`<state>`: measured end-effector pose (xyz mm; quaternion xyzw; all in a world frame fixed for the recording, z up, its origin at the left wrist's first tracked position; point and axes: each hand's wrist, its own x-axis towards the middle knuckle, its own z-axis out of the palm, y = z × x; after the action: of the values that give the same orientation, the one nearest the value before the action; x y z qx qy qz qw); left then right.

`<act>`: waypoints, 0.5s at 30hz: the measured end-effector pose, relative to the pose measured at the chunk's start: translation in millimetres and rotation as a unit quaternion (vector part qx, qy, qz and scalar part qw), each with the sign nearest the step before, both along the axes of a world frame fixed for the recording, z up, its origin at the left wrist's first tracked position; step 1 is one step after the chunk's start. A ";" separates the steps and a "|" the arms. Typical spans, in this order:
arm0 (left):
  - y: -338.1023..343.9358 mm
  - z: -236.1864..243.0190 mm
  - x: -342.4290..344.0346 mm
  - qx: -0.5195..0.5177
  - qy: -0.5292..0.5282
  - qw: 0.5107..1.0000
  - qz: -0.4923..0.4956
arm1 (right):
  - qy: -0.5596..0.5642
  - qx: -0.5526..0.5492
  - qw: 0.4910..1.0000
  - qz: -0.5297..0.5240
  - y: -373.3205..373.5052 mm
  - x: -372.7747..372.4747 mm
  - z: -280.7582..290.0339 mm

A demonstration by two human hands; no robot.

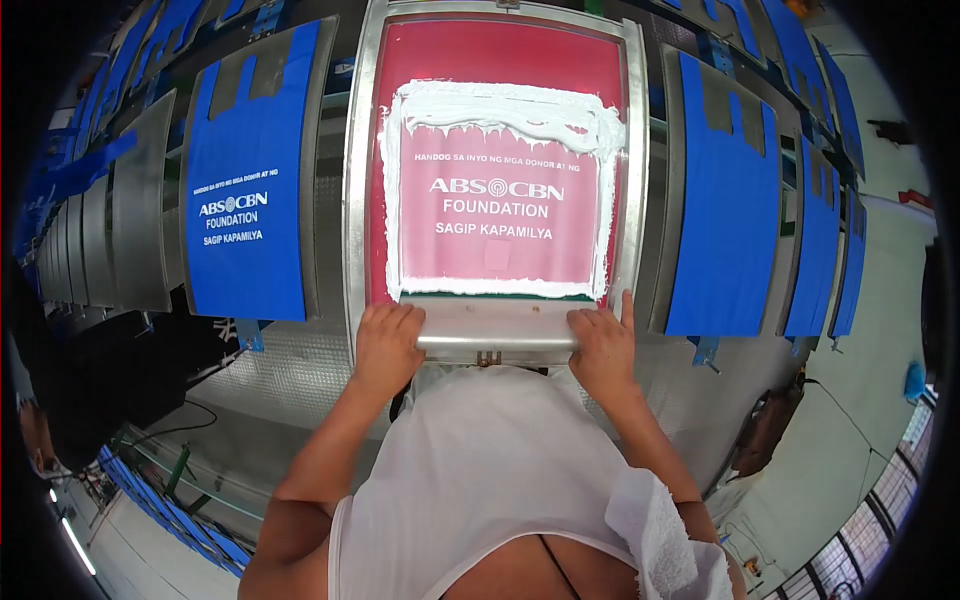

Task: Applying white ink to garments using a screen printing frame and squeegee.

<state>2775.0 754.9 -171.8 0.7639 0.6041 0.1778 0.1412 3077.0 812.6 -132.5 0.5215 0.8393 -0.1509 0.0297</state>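
Observation:
A screen-printing frame point(361, 170) with a metal border and red mesh point(500, 50) lies in front of me. Thick white ink point(480, 98) is banked along the far part of the mesh, with thinner ridges down both sides and across the near end. White lettering shows through the pinkish middle. At the near end, a wide metal squeegee point(495, 330) with a dark green blade spans the mesh. My left hand point(388, 345) grips its left end and my right hand point(604, 350) its right end, with one finger of the right pointing up along the frame.
To the left, a board carries a printed blue fabric piece point(248, 180). On the right sits another board with a plain blue piece point(725, 200). More boards ring the machine both ways. A white towel point(665, 530) hangs over my right shoulder.

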 end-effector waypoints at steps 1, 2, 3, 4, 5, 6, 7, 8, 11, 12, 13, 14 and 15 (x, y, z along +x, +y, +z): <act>5.5 -4.5 -0.9 0.021 -0.011 1.000 -0.001 | 0.023 0.007 1.000 -0.016 3.1 -1.0 -4.2; 27.6 -1.1 -3.0 0.017 0.001 1.000 0.007 | 0.019 0.068 0.997 0.013 19.6 4.5 -21.0; 54.7 -0.9 -8.1 -0.002 -0.003 1.000 0.013 | 0.005 0.068 0.998 0.019 48.3 -4.8 -16.7; 86.2 4.7 -11.8 -0.003 0.028 0.999 0.021 | -0.018 0.071 0.997 0.007 76.4 -11.2 -17.6; 117.1 -0.1 -21.6 0.009 0.014 1.000 0.027 | -0.022 0.091 0.996 0.016 106.0 -17.6 -16.4; 147.7 6.2 -27.2 0.029 0.033 0.999 0.029 | -0.023 0.108 0.994 0.028 136.4 -26.3 -14.5; 174.6 9.6 -35.1 -0.017 0.050 0.998 0.040 | -0.034 0.139 0.989 0.035 163.4 -32.5 -15.4; 201.1 18.2 -35.6 -0.027 0.061 0.997 0.049 | -0.058 0.129 0.990 0.014 191.9 -35.3 -13.2; 251.7 30.9 -41.4 -0.047 0.061 0.995 0.057 | -0.088 0.089 0.991 0.042 246.7 -40.3 9.1; 255.4 36.1 -43.6 -0.059 0.062 0.995 0.054 | -0.086 0.094 0.991 0.047 246.2 -41.3 13.7; 243.0 35.7 -42.6 -0.060 0.061 0.995 0.050 | -0.083 0.099 0.990 0.051 241.7 -42.0 16.9; 221.3 33.6 -41.0 -0.062 0.078 0.993 0.058 | -0.077 0.096 0.991 0.051 223.6 -35.7 12.9; 197.2 32.9 -41.5 -0.061 0.096 0.991 0.071 | -0.068 0.095 0.992 0.055 197.3 -31.0 12.6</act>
<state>2733.5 952.2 -138.9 0.7225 0.6774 0.0755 0.1159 3045.9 1010.0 -119.9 0.4840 0.8733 -0.0328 0.0450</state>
